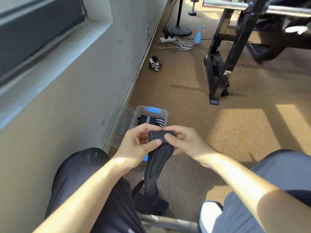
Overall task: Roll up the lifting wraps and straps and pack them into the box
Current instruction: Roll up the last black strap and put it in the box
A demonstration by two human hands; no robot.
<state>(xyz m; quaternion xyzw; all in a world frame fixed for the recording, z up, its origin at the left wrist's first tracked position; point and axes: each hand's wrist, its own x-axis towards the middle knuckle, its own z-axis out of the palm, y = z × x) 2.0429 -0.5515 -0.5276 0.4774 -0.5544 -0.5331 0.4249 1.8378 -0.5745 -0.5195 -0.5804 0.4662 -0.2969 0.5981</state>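
Left hand [138,145]: pinching rolled upper end of black strap [159,167], remainder hanging down between knees. Beyond, on floor by wall: clear box [165,115] holding rolled wraps [146,121]. Right hand [186,142]: pinching same roll.

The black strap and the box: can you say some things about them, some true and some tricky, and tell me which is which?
1. The left hand and the right hand both pinch the top end of the black strap. True.
2. The black strap is rolled up all the way. False: only its top end is turned over; the rest hangs down.
3. The clear box holds rolled wraps with white stripes. True.
4. A lid covers the clear box. False: it is open on top.
5. The blue spray bottle stands in the clear box. False: it stands on the floor far off, by the white cable.
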